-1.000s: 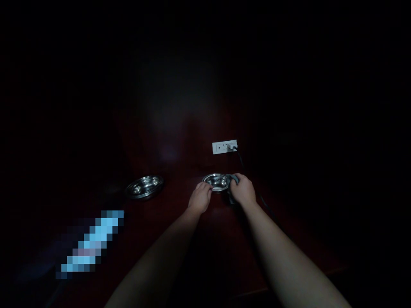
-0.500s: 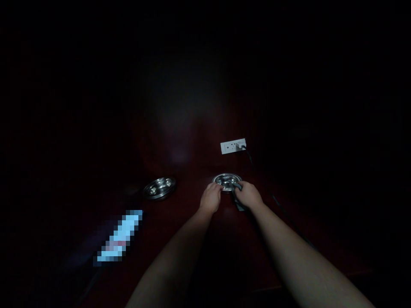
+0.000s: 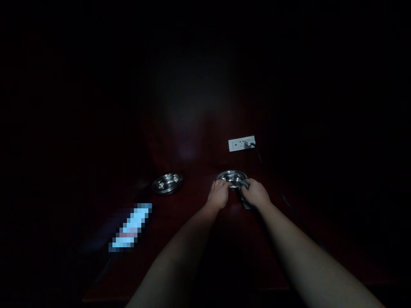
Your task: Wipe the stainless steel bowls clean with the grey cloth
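Note:
A round, shiny steel bowl (image 3: 231, 174) sits on the dark red table in front of me. My left hand (image 3: 218, 195) holds the near left part of its rim, fingers on the edge and thumb toward the inside. In my right hand (image 3: 257, 193) is a dark grey-green cloth (image 3: 246, 204), bunched in closed fingers. Part of this cloth lies against the bowl's right side, and its lower end hangs below the hand. To the left stand more shiny steel bowls (image 3: 167, 184), apparently stacked; darkness hides how many.
A white socket plate (image 3: 236, 144) with a plug (image 3: 248, 142) is at the back, and a dark cable (image 3: 290, 206) runs down to the right. A lit, pixelated screen (image 3: 131, 226) lies at the left on the dark red table (image 3: 189, 205). Surroundings are very dark.
The whole view has shifted, so things appear slightly farther right and higher. My left fingers look more spread over the bowl's rim. My right hand still grips the cloth.

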### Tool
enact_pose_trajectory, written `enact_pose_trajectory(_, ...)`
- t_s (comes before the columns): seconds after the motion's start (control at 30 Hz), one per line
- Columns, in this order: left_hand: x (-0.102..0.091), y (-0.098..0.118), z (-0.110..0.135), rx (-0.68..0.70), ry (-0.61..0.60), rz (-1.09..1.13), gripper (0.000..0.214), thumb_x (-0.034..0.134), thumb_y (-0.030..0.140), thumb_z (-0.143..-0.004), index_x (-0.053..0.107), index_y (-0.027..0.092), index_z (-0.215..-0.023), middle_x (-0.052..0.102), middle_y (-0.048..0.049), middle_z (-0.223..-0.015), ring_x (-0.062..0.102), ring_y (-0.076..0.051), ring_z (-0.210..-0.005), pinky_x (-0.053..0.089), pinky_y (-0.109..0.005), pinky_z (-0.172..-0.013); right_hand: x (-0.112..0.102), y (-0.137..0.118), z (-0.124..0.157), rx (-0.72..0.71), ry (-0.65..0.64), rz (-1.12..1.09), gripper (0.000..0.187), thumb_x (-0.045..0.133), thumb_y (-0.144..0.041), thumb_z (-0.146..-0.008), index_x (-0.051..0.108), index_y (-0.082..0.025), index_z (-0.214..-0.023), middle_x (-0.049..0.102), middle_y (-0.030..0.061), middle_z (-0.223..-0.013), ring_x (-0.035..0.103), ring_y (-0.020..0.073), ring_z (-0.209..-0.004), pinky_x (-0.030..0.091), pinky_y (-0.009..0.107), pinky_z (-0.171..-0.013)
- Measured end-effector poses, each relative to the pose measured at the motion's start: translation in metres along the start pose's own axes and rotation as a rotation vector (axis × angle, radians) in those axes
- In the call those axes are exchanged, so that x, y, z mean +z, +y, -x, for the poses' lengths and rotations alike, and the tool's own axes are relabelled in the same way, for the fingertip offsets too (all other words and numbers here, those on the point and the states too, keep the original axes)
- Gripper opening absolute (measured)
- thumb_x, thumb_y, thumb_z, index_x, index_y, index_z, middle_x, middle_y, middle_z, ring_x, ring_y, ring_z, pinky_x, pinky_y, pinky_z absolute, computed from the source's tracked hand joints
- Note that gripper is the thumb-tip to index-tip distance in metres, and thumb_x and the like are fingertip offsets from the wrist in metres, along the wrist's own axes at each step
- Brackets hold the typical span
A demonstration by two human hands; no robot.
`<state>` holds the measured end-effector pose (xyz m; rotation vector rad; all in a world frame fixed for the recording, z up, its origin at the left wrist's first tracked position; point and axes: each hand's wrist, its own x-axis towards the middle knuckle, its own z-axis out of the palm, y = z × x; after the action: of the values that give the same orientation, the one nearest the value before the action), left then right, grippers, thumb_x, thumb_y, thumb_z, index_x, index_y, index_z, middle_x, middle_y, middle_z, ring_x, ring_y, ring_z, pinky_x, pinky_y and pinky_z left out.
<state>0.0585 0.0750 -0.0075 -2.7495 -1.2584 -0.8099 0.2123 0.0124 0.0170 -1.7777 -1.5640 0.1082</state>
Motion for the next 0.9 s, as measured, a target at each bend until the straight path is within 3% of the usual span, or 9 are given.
enact_pose_trajectory(0.13,0.001,-0.001,-0.002,0.014,-0.023,0.009,0.028,0.038,0.021,-0.089,0.055,0.023,-0.111,0.055,-0.0056,-0.122,0.039,-0.022,-0.125,0.016,-0.054,-0.113,0.002,0.001,-0.001,-0.003,0.007,-0.002,0.026,0.050,-0.020,-0.078,0.068,-0.018,-0.097,0.067,0.0089,-0.106,0.063,0.0217,-0.092,0.043,0.027,-0.077)
enact_pose_trajectory(0.47,-0.001,-0.001,-0.008,0.057,-0.002,0.021,0.024,0.040,0.019,-0.087,0.055,0.020,-0.106,0.056,-0.0072,-0.119,0.046,-0.020,-0.120,0.025,-0.045,-0.112,0.004,0.006,-0.003,-0.017,0.058,-0.068,0.022,0.051,-0.018,-0.076,0.068,-0.018,-0.091,0.067,0.0094,-0.100,0.061,0.0214,-0.087,0.042,0.029,-0.078)
enact_pose_trajectory(0.63,-0.006,0.001,0.005,0.019,0.033,-0.020,0.029,0.044,0.020,-0.085,0.052,0.018,-0.113,0.054,-0.0087,-0.123,0.041,-0.022,-0.125,0.024,-0.043,-0.113,0.004,-0.003,0.000,-0.058,0.063,-0.207,0.022,0.050,-0.018,-0.074,0.066,-0.016,-0.089,0.064,0.0104,-0.099,0.058,0.0221,-0.091,0.041,0.031,-0.083)
enact_pose_trajectory(0.77,-0.032,-0.021,0.029,-0.075,0.046,-0.089,0.050,0.051,0.027,-0.081,0.040,0.016,-0.129,0.045,-0.0108,-0.136,0.032,-0.025,-0.133,0.021,-0.043,-0.114,0.015,-0.018,0.007,-0.088,-0.072,-0.399,0.020,0.048,-0.021,-0.073,0.065,-0.018,-0.083,0.065,0.0029,-0.076,0.059,0.0174,-0.071,0.044,0.027,-0.068)
enact_pose_trajectory(0.9,-0.086,-0.075,0.046,-0.237,0.025,-0.206,0.056,0.050,0.032,-0.082,0.037,0.012,-0.133,0.042,-0.0137,-0.140,0.028,-0.027,-0.136,0.019,-0.043,-0.114,0.025,-0.026,0.012,-0.043,-0.166,-0.567,0.016,0.047,-0.024,-0.068,0.061,-0.018,-0.073,0.060,-0.0014,-0.061,0.056,0.0154,-0.059,0.043,0.025,-0.059)
